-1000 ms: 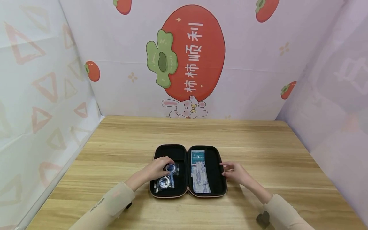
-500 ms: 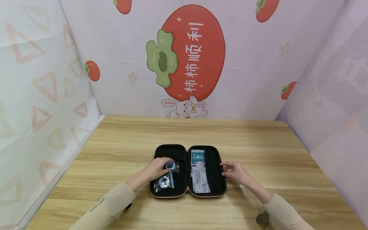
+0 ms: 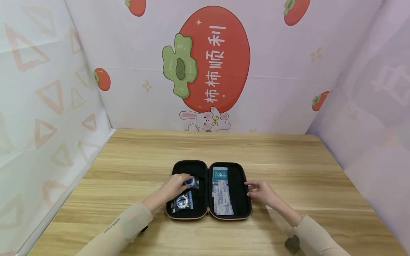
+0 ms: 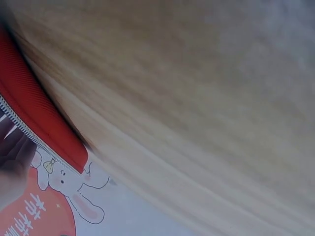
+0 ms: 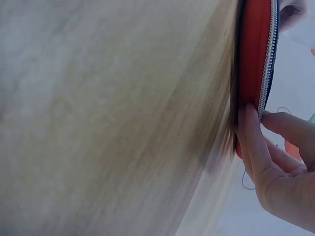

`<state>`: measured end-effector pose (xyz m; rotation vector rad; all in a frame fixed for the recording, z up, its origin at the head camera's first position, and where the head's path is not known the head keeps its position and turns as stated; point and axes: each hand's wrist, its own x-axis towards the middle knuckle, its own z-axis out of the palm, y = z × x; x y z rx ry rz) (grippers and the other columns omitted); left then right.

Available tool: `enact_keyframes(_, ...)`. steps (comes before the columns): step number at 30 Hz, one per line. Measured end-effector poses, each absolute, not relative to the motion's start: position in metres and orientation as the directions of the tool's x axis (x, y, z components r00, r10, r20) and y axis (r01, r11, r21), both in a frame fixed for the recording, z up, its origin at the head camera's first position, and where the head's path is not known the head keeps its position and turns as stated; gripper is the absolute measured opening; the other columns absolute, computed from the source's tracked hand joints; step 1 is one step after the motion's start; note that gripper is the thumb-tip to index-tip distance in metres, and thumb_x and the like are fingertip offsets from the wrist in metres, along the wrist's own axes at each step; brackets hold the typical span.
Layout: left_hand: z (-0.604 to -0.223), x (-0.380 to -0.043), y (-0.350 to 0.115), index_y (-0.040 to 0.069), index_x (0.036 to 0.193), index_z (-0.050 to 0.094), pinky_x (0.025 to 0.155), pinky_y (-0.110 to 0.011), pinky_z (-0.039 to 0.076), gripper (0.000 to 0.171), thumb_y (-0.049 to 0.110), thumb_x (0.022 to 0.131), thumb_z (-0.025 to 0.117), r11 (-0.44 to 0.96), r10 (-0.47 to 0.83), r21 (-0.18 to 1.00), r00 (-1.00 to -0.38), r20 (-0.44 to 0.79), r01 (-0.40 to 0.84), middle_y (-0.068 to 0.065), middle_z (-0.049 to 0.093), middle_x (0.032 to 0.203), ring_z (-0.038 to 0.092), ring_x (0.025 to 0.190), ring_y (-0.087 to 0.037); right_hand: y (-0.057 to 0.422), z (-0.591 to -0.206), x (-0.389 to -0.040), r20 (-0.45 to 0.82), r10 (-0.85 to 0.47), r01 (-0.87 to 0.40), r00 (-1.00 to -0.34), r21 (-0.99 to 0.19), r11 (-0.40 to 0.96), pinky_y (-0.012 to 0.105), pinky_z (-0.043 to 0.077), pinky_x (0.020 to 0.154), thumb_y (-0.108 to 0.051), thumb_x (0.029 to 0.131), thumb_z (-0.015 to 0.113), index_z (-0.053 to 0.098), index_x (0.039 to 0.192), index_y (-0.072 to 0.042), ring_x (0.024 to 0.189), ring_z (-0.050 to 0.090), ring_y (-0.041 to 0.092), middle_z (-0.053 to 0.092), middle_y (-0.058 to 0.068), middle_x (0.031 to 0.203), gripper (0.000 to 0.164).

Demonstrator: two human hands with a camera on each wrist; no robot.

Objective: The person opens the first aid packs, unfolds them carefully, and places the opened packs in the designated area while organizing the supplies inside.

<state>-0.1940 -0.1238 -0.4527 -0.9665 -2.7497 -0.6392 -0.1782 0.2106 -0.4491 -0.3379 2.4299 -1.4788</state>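
Observation:
A zip case lies spread open on the table, with a black lining and a red outer shell. Over its left half, my left hand pinches a small clear packet with a round blue item; the fingers partly cover it. Below that hand, another clear packet with a silvery ring lies in the same half. My right hand grips the right half's outer edge, fingers against the red shell and thumb by the zipper. Flat paper sachets and a teal packet rest in that right half.
The case sits on a wood-grain table towards the person. Printed cloth walls border the table at the back and both sides. A dark heart-shaped patch shows near the right sleeve.
My left hand has shifted slightly up and to the right with the blue-item packet, away from the silvery-ring packet. My right hand stays on the case's edge.

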Motion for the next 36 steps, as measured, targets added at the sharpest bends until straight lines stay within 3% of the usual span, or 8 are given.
enact_keyframes(20, -0.449, -0.199, -0.116, -0.001, 0.092, 0.067, 0.078, -0.033, 0.052, 0.018, 0.006, 0.076, 0.066, 0.764, 0.576, 0.141, -0.764, 0.291, 0.629, -0.015, 0.064, 0.097, 0.06, 0.09, -0.027, 0.211, -0.45, -0.178, -0.096, -0.353, -0.089, -0.931, -0.876, 0.475, 0.027, 0.056, 0.058, 0.012, 0.074, 0.057, 0.051, 0.109, 0.017, 0.071, 0.062, 0.022, 0.058, 0.026, 0.093, 0.036)
enact_keyframes(28, -0.452, -0.206, -0.118, 0.003, 0.073, 0.066, 0.063, -0.025, 0.052, 0.007, 0.004, 0.069, 0.071, 0.727, 0.589, 0.072, -0.675, 0.445, 0.682, -0.004, 0.059, 0.072, 0.056, 0.07, -0.018, 0.211, -0.45, -0.178, -0.087, -0.354, -0.099, -0.931, -0.874, 0.475, 0.026, 0.056, 0.057, 0.012, 0.074, 0.057, 0.051, 0.109, 0.016, 0.071, 0.062, 0.023, 0.057, 0.026, 0.094, 0.035)
enact_keyframes(36, -0.45, -0.211, -0.117, 0.003, 0.077, 0.065, 0.06, -0.024, 0.05, 0.008, 0.004, 0.071, 0.071, 0.737, 0.581, 0.076, -0.687, 0.436, 0.671, -0.003, 0.053, 0.072, 0.052, 0.069, -0.017, 0.211, -0.448, -0.177, -0.079, -0.372, -0.109, -0.925, -0.881, 0.46, 0.027, 0.056, 0.058, 0.013, 0.074, 0.056, 0.05, 0.108, 0.018, 0.071, 0.062, 0.023, 0.057, 0.028, 0.093, 0.035)
